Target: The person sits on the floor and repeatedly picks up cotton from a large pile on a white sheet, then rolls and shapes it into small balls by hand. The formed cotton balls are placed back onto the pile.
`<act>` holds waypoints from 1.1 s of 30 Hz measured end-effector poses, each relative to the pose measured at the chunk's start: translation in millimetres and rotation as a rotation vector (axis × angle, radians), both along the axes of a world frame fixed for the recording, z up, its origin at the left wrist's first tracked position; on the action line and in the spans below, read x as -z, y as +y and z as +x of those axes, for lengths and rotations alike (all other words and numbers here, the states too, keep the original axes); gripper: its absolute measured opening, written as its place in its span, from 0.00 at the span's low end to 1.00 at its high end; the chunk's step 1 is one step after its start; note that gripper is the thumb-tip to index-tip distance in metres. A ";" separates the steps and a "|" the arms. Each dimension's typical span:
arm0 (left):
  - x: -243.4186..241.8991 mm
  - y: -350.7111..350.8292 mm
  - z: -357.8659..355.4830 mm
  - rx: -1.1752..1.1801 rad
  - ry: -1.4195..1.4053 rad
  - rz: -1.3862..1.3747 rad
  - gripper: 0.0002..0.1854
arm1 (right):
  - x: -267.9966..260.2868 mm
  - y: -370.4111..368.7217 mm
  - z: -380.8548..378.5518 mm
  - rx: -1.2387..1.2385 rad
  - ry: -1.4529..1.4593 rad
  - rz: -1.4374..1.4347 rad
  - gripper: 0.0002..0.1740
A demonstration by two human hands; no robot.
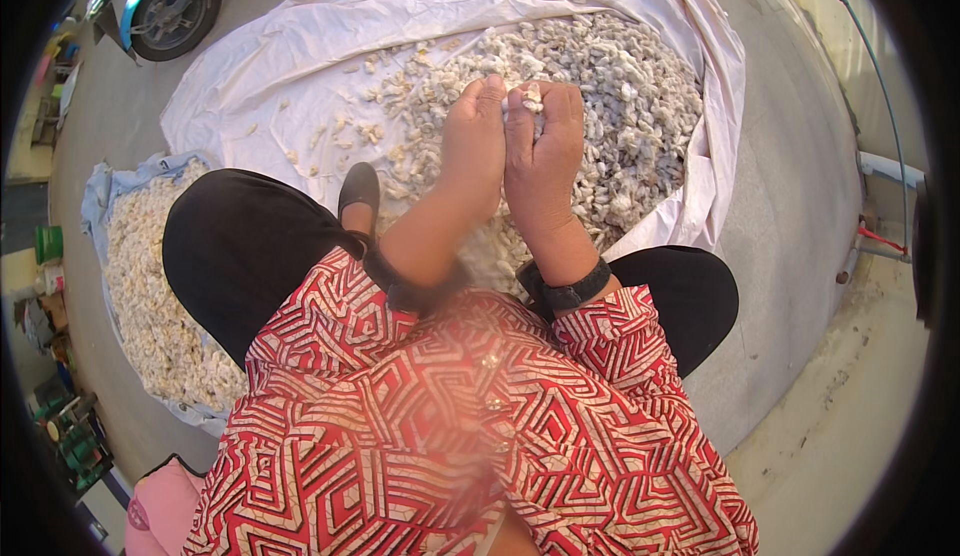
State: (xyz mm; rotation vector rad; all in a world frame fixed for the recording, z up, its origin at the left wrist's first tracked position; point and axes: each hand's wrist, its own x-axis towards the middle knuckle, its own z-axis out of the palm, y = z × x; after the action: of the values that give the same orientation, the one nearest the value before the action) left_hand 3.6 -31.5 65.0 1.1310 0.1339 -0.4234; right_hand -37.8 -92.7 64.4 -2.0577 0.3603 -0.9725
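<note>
My left hand [474, 140] and my right hand [546, 140] are side by side over a heap of grey-white, cocoon-like fibrous pieces [637, 98]. A small pale fibrous piece [532, 97] shows between the thumb and curled fingers of my right hand, which grips it. The left thumb and fingers are bent in close beside it; what they hold, if anything, is hidden. Under the heap spreads a white cloth sheet [247, 98], its far side rumpled. Yellower pieces [370, 134] lie scattered to the left of the heap.
A light-blue cloth sack [97, 203] full of cream-coloured pieces [142, 293] stands beside my left knee. At upper left is a motorbike wheel [176, 16]. A pink cushion-like thing [165, 507] lies lower left. Along the right wall runs a pipe [891, 170].
</note>
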 end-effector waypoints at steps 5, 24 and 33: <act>-3.7 0.1 -4.5 0.090 -0.021 0.060 0.16 | -14.8 -1.2 -4.6 -0.014 0.067 0.088 0.12; 0.3 -0.6 -11.9 0.251 -0.286 0.414 0.41 | -6.1 -24.8 4.9 0.143 0.172 0.264 0.21; -8.7 4.1 -3.4 0.067 -0.155 0.222 0.28 | -2.9 -15.3 -3.6 0.033 0.105 0.173 0.17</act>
State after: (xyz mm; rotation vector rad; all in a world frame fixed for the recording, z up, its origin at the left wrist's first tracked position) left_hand 0.2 -27.5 73.7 1.3854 0.0070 -0.3852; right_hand -41.3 -107.9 67.3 -1.9541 0.5175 -0.8241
